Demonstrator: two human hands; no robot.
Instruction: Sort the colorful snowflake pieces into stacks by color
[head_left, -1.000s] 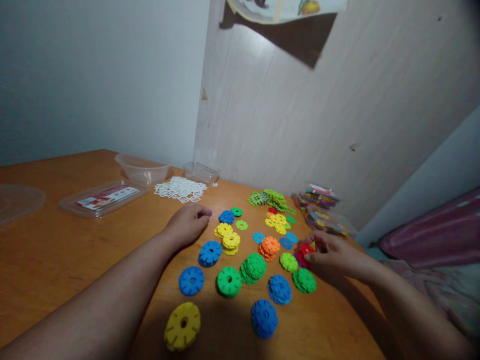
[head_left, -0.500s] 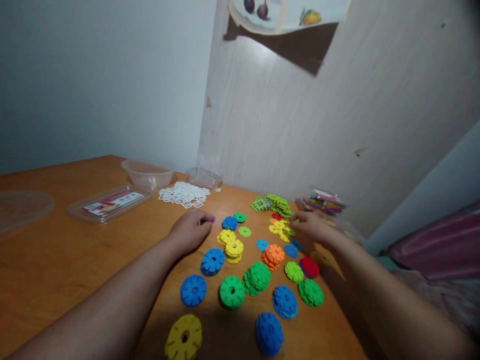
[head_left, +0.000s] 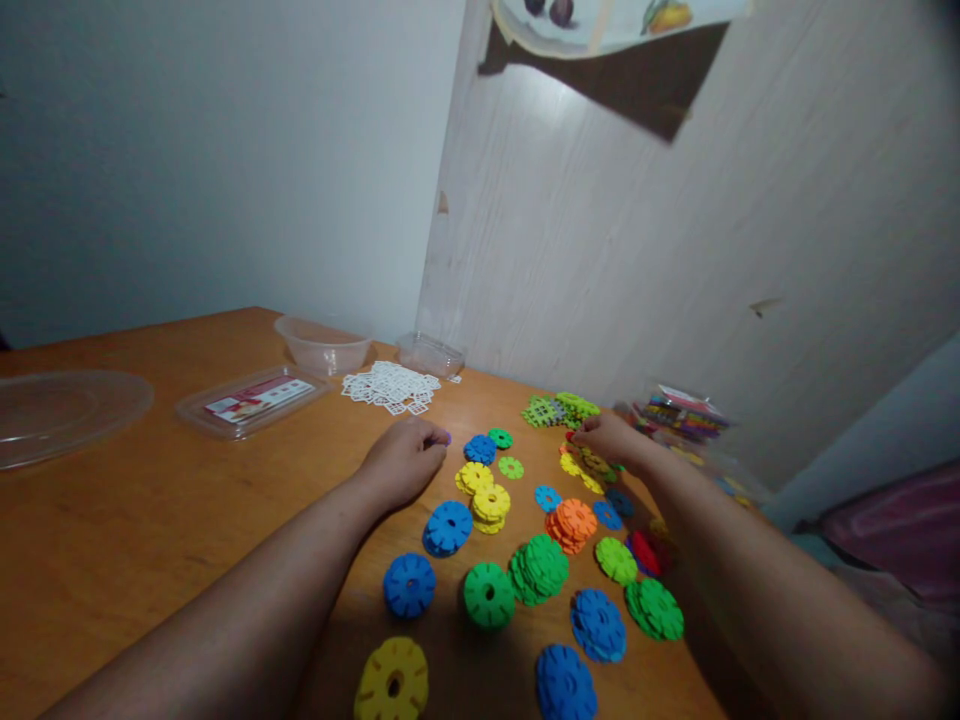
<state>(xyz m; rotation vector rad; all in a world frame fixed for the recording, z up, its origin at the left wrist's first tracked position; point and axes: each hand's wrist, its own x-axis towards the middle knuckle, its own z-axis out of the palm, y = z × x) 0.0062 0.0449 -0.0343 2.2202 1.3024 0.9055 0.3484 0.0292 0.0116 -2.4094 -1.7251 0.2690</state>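
Note:
Many flat notched plastic discs lie spread on a wooden table [head_left: 150,520]: blue discs [head_left: 448,527], yellow discs [head_left: 489,500], an orange stack [head_left: 574,523], green stacks [head_left: 541,566] and a red disc [head_left: 645,552]. My left hand [head_left: 405,465] rests on the table left of the discs, its fingers curled round a small purple piece [head_left: 447,438]. My right hand [head_left: 609,438] reaches to the far side of the spread, fingers closed over small yellow discs [head_left: 577,463] beside a green pile [head_left: 562,408]; what it grips is hidden.
White square lattice pieces [head_left: 390,386] lie at the back. Behind them stand a clear bowl [head_left: 322,345] and a small clear tub [head_left: 430,353]. A clear lidded tray [head_left: 253,400] and a round clear lid [head_left: 60,410] sit at left. A packet of coloured pieces [head_left: 686,415] lies at right.
My right hand left the red disc near the front right and moved up and left to the far yellow and green pieces. The view shifted rightward. My left hand stayed put.

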